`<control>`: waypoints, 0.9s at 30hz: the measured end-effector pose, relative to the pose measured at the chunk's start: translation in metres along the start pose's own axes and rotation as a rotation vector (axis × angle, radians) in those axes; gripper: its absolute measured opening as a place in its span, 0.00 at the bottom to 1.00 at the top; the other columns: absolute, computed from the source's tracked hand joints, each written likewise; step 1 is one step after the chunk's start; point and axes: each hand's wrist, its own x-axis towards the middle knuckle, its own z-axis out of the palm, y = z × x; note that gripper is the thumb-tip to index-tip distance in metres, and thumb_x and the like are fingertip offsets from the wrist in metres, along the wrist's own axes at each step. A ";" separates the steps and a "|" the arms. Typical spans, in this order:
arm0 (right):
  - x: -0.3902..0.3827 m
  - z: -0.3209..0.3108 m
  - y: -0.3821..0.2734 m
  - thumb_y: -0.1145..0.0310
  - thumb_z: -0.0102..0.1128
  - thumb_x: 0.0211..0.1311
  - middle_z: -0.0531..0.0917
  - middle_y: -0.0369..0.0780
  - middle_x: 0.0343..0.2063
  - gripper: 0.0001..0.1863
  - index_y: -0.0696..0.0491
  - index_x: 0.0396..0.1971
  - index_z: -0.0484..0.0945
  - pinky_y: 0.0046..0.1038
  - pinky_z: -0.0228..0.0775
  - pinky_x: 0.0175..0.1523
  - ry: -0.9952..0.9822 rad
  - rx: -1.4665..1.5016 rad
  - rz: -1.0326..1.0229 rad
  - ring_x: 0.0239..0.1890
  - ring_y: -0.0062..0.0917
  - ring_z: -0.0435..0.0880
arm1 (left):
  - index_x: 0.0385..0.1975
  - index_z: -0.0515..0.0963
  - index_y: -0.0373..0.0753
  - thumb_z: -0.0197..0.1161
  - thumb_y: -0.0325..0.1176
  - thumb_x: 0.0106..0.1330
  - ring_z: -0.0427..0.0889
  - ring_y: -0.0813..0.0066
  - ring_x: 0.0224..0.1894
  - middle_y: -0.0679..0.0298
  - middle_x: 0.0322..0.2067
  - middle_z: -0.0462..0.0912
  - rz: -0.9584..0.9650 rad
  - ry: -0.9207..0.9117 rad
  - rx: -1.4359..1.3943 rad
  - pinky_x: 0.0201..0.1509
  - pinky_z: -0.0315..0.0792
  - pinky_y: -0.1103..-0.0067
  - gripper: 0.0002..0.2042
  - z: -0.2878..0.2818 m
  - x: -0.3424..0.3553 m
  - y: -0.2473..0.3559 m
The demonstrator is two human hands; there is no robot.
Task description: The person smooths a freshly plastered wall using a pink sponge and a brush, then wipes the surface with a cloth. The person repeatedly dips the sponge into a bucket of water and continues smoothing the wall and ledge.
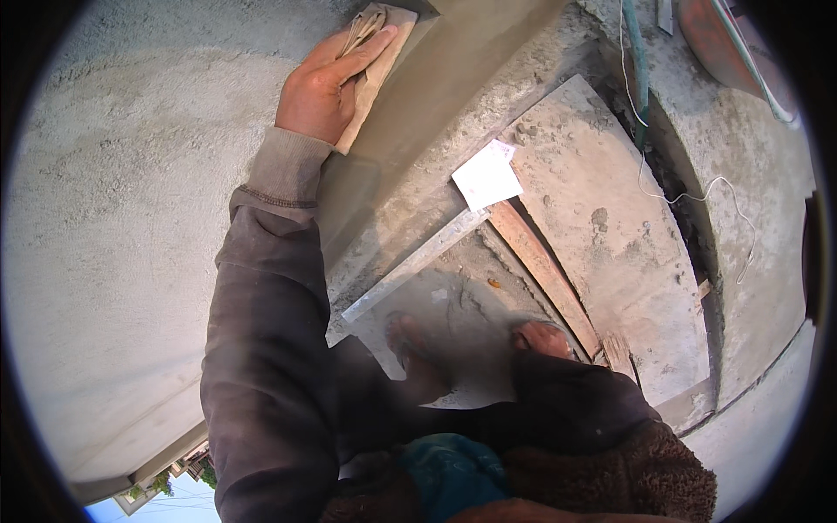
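Left hand (324,83) is reaching up and forward, fingers laid flat and pressing a folded tan paper pad (377,65) against the corner of a smooth grey plastered wall (131,261); the pad is lying right at the edge where the lighter face is meeting a darker, damp-looking grey plaster face (453,70). Thumb is curling around the pad's near side, so the hand is closing on it rather than lying open. A dark worn sleeve with a grey cuff (283,170) is covering the forearm. Right hand is not showing anywhere in view. Below, two bare feet (418,349) are standing on a rough concrete slab (602,227). A white paper scrap (486,176) is lying on the slab beside a reddish wooden plank (545,275). A thin white cord (697,196) is trailing across the concrete farther right.
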 end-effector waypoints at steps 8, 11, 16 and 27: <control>0.001 0.002 -0.004 0.71 0.66 0.54 0.82 0.39 0.29 0.07 0.48 0.34 0.79 0.40 0.80 0.42 0.037 -0.057 0.001 0.34 0.38 0.86 | 0.61 0.82 0.57 0.57 0.18 0.69 0.84 0.54 0.55 0.56 0.57 0.83 -0.041 -0.037 0.019 0.60 0.78 0.70 0.26 0.000 0.006 0.003; 0.003 0.004 0.000 0.71 0.66 0.54 0.82 0.39 0.28 0.07 0.48 0.34 0.79 0.40 0.80 0.42 0.048 -0.021 -0.011 0.35 0.38 0.86 | 0.61 0.82 0.57 0.58 0.19 0.69 0.84 0.55 0.56 0.57 0.58 0.82 -0.004 -0.009 0.049 0.61 0.78 0.71 0.25 -0.003 -0.008 0.000; 0.002 0.002 -0.009 0.70 0.63 0.55 0.84 0.40 0.29 0.07 0.48 0.35 0.80 0.41 0.80 0.40 0.044 -0.106 0.038 0.35 0.39 0.87 | 0.60 0.82 0.52 0.56 0.17 0.68 0.82 0.58 0.60 0.56 0.58 0.83 -0.041 -0.039 0.034 0.63 0.76 0.73 0.25 -0.001 0.009 0.006; 0.006 0.002 -0.011 0.70 0.64 0.53 0.82 0.41 0.26 0.07 0.49 0.33 0.78 0.42 0.78 0.37 0.053 -0.058 0.002 0.33 0.39 0.86 | 0.59 0.83 0.47 0.53 0.12 0.65 0.82 0.53 0.60 0.51 0.58 0.83 -0.004 -0.022 0.002 0.63 0.76 0.70 0.27 -0.009 -0.011 0.005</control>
